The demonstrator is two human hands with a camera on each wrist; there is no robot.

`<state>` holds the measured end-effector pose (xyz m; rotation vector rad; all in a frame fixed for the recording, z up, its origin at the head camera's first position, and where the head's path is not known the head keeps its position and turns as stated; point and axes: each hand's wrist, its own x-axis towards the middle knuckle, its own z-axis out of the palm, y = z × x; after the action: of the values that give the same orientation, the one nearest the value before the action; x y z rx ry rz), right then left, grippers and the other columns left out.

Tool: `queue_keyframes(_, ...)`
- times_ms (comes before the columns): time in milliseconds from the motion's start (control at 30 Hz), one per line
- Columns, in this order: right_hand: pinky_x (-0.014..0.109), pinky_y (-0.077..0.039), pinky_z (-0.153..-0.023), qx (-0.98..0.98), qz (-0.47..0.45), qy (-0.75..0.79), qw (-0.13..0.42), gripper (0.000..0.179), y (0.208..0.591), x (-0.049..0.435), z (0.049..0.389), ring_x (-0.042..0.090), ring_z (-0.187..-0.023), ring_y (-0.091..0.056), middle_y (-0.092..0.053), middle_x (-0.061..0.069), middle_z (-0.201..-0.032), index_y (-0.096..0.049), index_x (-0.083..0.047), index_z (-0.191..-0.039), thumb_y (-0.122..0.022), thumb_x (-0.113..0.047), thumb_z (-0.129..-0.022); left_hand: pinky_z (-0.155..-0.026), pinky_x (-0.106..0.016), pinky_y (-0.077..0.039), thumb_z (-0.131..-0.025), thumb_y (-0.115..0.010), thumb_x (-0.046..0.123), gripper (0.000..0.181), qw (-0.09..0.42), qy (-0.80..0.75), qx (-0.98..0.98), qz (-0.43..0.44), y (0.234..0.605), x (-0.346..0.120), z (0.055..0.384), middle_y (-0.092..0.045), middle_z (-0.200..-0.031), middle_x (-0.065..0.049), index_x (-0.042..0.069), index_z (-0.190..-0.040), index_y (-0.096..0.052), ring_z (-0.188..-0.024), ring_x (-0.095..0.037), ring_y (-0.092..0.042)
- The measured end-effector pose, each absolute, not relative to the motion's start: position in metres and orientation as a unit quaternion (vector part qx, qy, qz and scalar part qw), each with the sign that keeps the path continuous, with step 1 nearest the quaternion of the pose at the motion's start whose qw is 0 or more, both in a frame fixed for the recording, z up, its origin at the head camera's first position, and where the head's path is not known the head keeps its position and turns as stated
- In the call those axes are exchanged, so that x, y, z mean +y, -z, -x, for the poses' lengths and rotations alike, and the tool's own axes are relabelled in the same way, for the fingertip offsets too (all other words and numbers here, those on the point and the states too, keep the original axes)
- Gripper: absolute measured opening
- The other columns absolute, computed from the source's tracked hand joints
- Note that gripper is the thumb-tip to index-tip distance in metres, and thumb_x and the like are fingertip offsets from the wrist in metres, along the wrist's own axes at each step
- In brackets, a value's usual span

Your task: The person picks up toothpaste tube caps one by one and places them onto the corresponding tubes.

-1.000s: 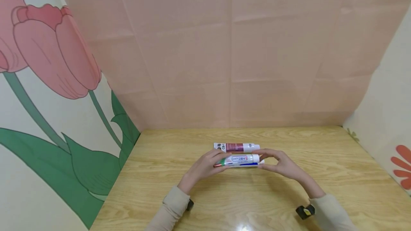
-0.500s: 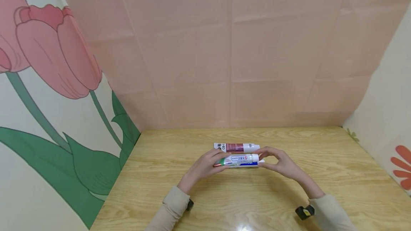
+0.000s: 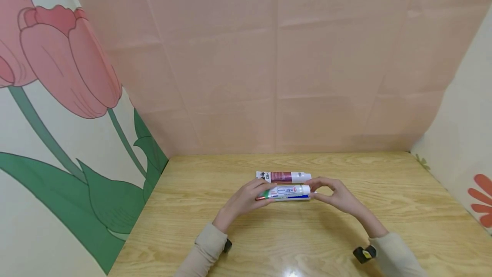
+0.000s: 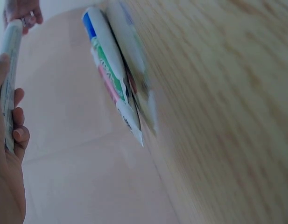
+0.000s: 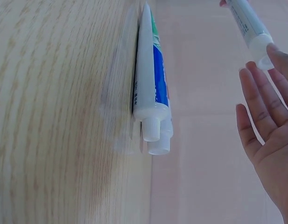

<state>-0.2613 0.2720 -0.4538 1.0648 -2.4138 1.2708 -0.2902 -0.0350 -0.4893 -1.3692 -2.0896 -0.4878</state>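
Note:
My left hand (image 3: pixel 243 199) grips the flat end of a silver-white toothpaste tube (image 3: pixel 286 190), thumb on one side and curled fingers on the other. The tube is raised above the table, its white cap (image 5: pixel 261 50) pointing right. At that cap my right hand (image 3: pixel 340 196) pinches with thumb and index finger, while its other fingers spread loosely in the right wrist view. Below the held tube lies a white, blue and green toothpaste tube (image 5: pixel 155 86), partly hidden in the head view. A purple-and-white toothpaste tube (image 3: pixel 282 177) lies just behind, its cap also to the right.
The wooden table (image 3: pixel 215 243) reflects the two lying tubes. A pink cloth backdrop (image 3: pixel 276 76) rises along its far edge. Flower-patterned walls (image 3: pixel 69 59) stand at the left and right sides.
My right thumb and index finger have drawn slightly closer together around the cap. The left hand and the held tube stay almost in place; the lying tubes have not moved.

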Motion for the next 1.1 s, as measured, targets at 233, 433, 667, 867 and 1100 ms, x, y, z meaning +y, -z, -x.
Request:
queue_keyframes(233,0.025,-0.042,-0.086,-0.832,-0.337,-0.430,0.098,0.029,0.453,0.272,0.259,0.010,-0.084,-0.062,-0.068,-0.005,-0.091,-0.066,-0.007,-0.109,-0.070,-0.006,-0.080,-0.087,-0.010,-0.044,-0.080,-0.072,0.027,0.051,0.291,0.179,-0.787,0.513,0.488,-0.035,0.290,-0.059,-0.110,0.001,0.011,-0.126,-0.056,-0.097,-0.006,-0.055)
queue_keyframes(433,0.026,-0.041,-0.087,-0.838,-0.325,-0.428,0.095,0.025,0.451,0.271,0.258,0.007,-0.085,-0.061,-0.069,-0.006,-0.092,-0.067,-0.010,-0.108,-0.069,-0.008,-0.082,-0.088,-0.010,-0.044,-0.082,-0.070,0.029,0.049,0.290,0.176,-0.789,0.512,0.488,-0.035,0.289,-0.059,-0.111,0.001,0.011,-0.126,-0.056,-0.098,-0.006,-0.055)
queue_keyframes(667,0.049,-0.041,-0.085,-0.840,-0.319,-0.432,0.082,0.022,0.458,0.273,0.262,0.005,-0.084,-0.060,-0.068,-0.006,-0.093,-0.068,-0.012,-0.107,-0.066,-0.008,-0.085,-0.090,-0.012,-0.044,-0.082,-0.070,0.029,0.050,0.286,0.170,-0.792,0.512,0.487,-0.035,0.288,-0.059,-0.112,0.001,0.011,-0.126,-0.056,-0.100,-0.006,-0.054)
queue_keyframes(867,0.051,-0.039,-0.086,-0.844,-0.308,-0.433,0.078,0.023,0.480,0.281,0.275,0.004,-0.084,-0.059,-0.067,-0.010,-0.090,-0.067,-0.017,-0.108,-0.065,-0.010,-0.086,-0.088,-0.011,-0.044,-0.083,-0.069,0.031,0.048,0.292,0.161,-0.788,0.517,0.487,-0.034,0.288,-0.059,-0.111,0.002,0.012,-0.125,-0.056,-0.099,-0.006,-0.054)
queue_keyframes(1100,0.035,-0.043,-0.082,-0.852,-0.312,-0.412,0.087,0.018,0.474,0.278,0.270,0.004,-0.081,-0.059,-0.066,-0.013,-0.086,-0.068,-0.019,-0.104,-0.063,-0.012,-0.088,-0.088,-0.012,-0.044,-0.086,-0.066,0.033,0.046,0.302,0.162,-0.778,0.526,0.489,-0.034,0.290,-0.059,-0.110,0.002,0.011,-0.126,-0.056,-0.097,-0.006,-0.054)
